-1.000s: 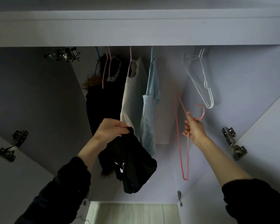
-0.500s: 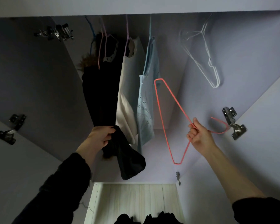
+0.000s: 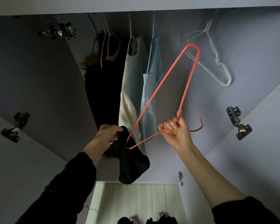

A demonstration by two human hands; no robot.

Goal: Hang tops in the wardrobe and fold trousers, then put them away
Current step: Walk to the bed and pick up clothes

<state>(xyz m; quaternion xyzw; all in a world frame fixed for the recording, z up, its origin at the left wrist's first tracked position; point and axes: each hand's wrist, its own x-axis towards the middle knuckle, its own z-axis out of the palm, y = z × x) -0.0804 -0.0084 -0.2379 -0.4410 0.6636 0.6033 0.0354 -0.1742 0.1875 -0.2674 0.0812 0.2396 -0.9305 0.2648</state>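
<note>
A small black top [image 3: 132,165] hangs bunched and limp in front of the open wardrobe [image 3: 257,62], gripped at its upper edge, with its lower end drooping to the right. One corner of a red wire hanger [image 3: 164,81] touches the bunched cloth; the hanger tilts up and to the right, its hook [image 3: 198,126] curling out at the right. Farther in hang a black garment [image 3: 102,94], a cream top [image 3: 129,94] and a light-blue top [image 3: 150,94], side by side.

Both arms raised; left hand [image 3: 107,135] fingers curled, gripping; right hand [image 3: 176,130] fingers curled, gripping.
</note>
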